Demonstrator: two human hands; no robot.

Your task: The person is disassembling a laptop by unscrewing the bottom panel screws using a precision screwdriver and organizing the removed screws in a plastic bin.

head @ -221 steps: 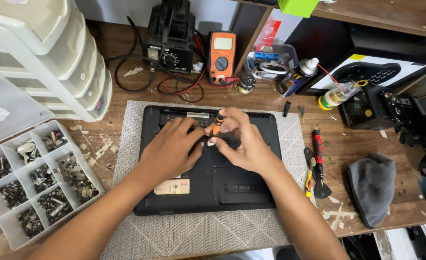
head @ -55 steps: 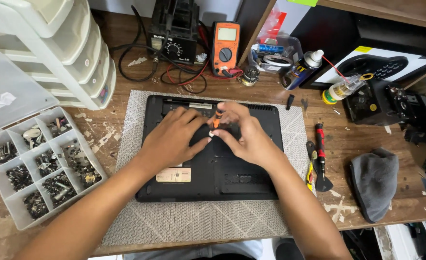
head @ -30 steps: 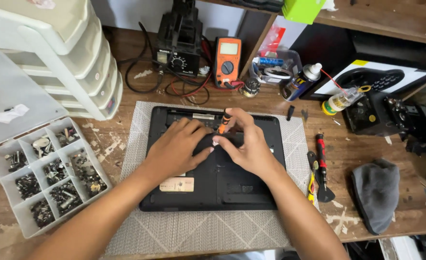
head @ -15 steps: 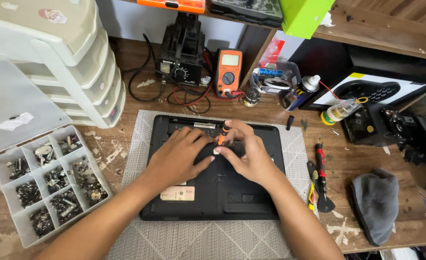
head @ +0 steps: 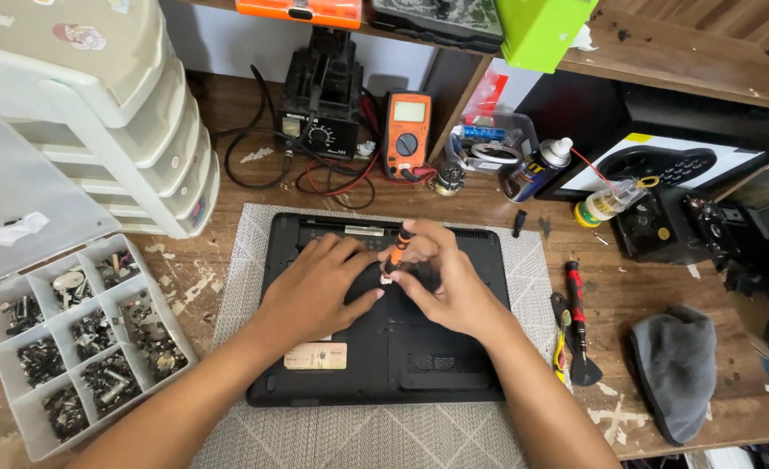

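On my left the open parts box [head: 80, 334] held small metal screws, sorted into eight compartments. One black laptop [head: 384, 347] lay upside down on the grey mat [head: 237, 278]. My right hand [head: 449, 282] pinched one orange screwdriver [head: 397, 247], nearly upright, tip down on the laptop's base. My left hand [head: 315, 291] lay flat beside it, fingers spread.

The laptop [head: 384, 347] is matt black with a pale tan label, and it lies on a light grey mat [head: 245, 260] woven in a herringbone pattern. The screwdriver [head: 397, 246] handle is orange and black. The tabletop [head: 610, 287] is brown wood with whitish scuffs. The multimeter [head: 408, 132] is orange, the cloth [head: 679, 369] dark grey, and the parts box [head: 19, 426] translucent white.
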